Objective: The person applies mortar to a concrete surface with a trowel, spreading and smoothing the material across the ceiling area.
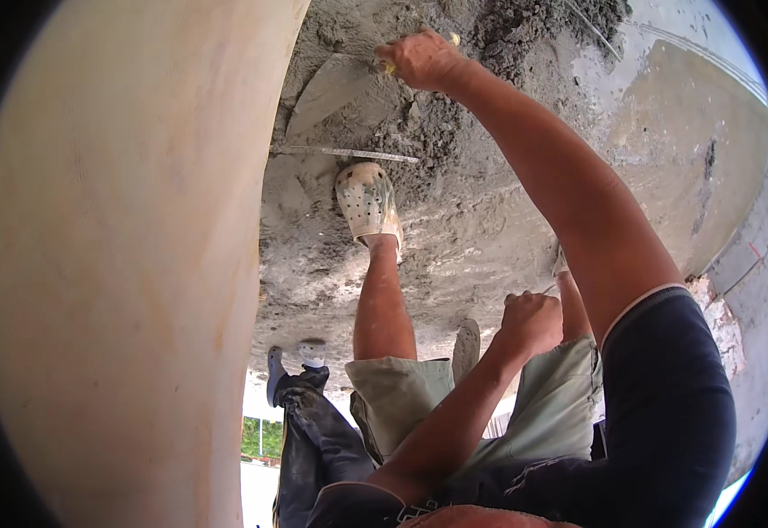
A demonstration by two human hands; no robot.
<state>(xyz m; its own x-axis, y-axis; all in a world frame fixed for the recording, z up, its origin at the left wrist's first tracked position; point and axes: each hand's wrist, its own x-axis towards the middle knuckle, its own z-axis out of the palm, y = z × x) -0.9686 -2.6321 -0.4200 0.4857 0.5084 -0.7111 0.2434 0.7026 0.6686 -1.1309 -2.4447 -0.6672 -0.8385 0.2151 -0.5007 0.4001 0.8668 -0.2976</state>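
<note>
My right hand [424, 62] reaches far forward, wrapped round the yellow handle of a trowel. The grey trowel blade [331, 92] lies against wet grey mortar, to the left of that hand. Rough clumps of mortar [525, 53] are heaped just right of it. Close to my body, my left hand [532, 324] is closed in a fist above my knees. What it holds, if anything, is hidden. Below the trowel blade, a thin pale strip [371, 154] lies on the mortar, near the toe of my perforated clog [366, 198].
A large smooth beige surface [120, 264] rises along my left side. Another person's dark trousers [318, 431] and shoes [311, 352] show behind at lower left. A grey oval object [466, 349], unclear in kind, is near my left forearm. A grey wall [753, 370] stands at right.
</note>
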